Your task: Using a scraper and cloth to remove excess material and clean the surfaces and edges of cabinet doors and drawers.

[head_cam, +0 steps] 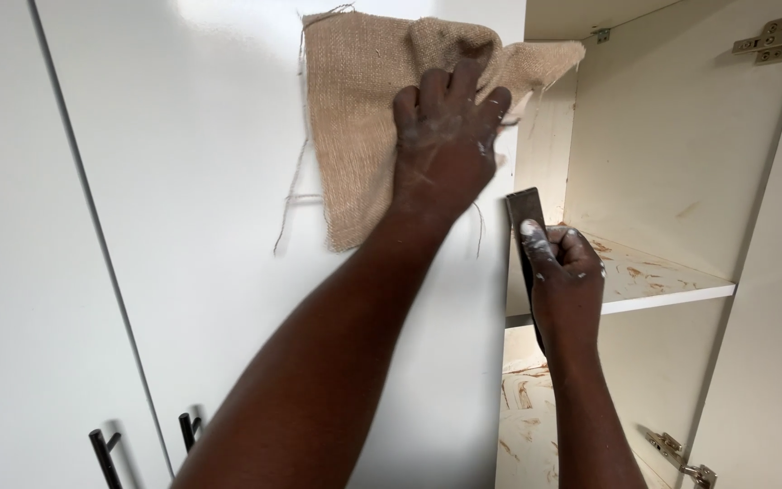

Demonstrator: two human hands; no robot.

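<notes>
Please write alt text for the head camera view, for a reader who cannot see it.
A person's left hand presses a frayed tan burlap cloth flat against a white cabinet door, while the right hand grips a dark flat-bladed scraper at the door's edge. Beside it, an open cabinet shows a stained shelf.

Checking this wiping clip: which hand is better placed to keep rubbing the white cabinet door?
Left. The left hand presses the burlap cloth flat on the cabinet door; the right hand grips a scraper at the door's edge.
</notes>
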